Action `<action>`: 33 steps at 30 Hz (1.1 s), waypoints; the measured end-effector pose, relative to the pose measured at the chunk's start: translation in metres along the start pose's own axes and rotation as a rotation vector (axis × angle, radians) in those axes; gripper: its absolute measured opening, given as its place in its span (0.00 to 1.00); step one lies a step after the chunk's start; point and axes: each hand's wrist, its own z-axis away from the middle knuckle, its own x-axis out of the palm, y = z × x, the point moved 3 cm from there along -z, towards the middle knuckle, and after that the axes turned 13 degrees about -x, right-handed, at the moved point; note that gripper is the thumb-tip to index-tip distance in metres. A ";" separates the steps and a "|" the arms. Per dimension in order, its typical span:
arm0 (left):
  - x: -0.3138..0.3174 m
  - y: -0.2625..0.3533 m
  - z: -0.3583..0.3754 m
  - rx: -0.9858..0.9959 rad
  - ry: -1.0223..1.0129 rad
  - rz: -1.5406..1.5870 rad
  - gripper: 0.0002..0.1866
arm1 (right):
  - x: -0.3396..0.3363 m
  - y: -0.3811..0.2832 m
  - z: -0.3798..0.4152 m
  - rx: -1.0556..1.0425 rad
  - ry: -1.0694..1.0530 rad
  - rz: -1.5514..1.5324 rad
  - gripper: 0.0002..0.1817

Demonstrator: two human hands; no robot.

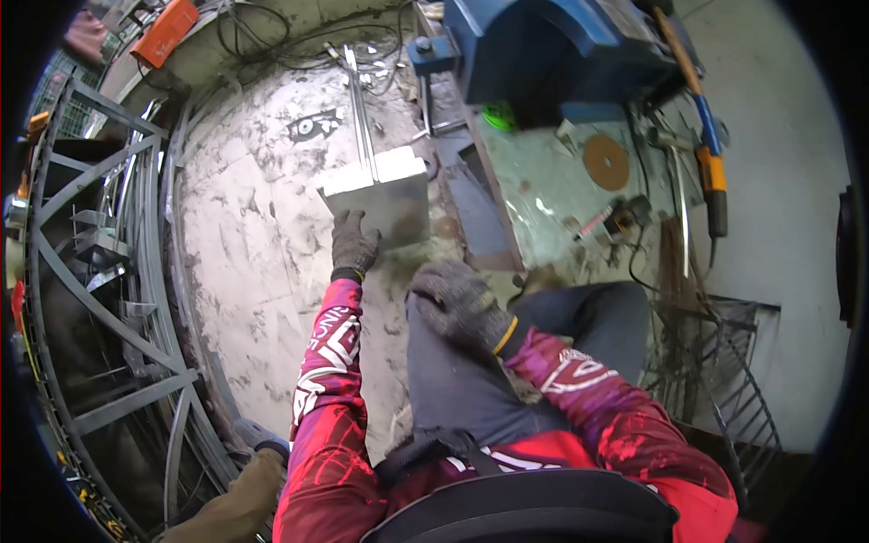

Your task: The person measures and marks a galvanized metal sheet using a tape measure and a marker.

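Note:
My left hand (355, 244), in a dark grey knit glove, reaches forward to a folded sheet-metal piece (391, 210) on the floor. Its fingers are stretched out and lie at the near left edge of the metal. The bent top face of that piece shines brightly, and thin metal rods (360, 118) extend away behind it. My right hand (462, 306), gloved the same way, rests on my knee with the fingers curled in. Nothing shows in it, though the palm side is hidden.
A blue machine housing (552, 45) stands ahead right, beside a board with a brown abrasive disc (606, 162). At left is a grey metal rack (109, 308) holding long profiles. Cables (249, 32) lie at the back. Another person's brown-clothed limb (231, 498) enters at lower left.

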 end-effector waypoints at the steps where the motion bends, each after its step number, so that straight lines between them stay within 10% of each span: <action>1: -0.003 0.009 0.007 0.047 -0.074 0.070 0.30 | 0.000 -0.001 0.004 -0.040 0.040 -0.007 0.13; 5: 0.007 0.046 0.004 0.459 -0.276 0.273 0.27 | -0.045 -0.028 0.034 -0.104 0.095 0.079 0.15; 12: -0.028 0.178 0.021 0.353 -0.273 0.622 0.19 | -0.112 -0.023 0.061 -0.190 0.055 0.379 0.19; 23: 0.121 0.224 -0.005 0.328 -0.527 -0.190 0.22 | -0.108 0.013 -0.009 -0.239 0.059 0.612 0.22; 33: 0.132 0.286 -0.035 0.600 -0.499 0.029 0.22 | -0.103 0.033 0.000 -0.105 0.012 0.563 0.35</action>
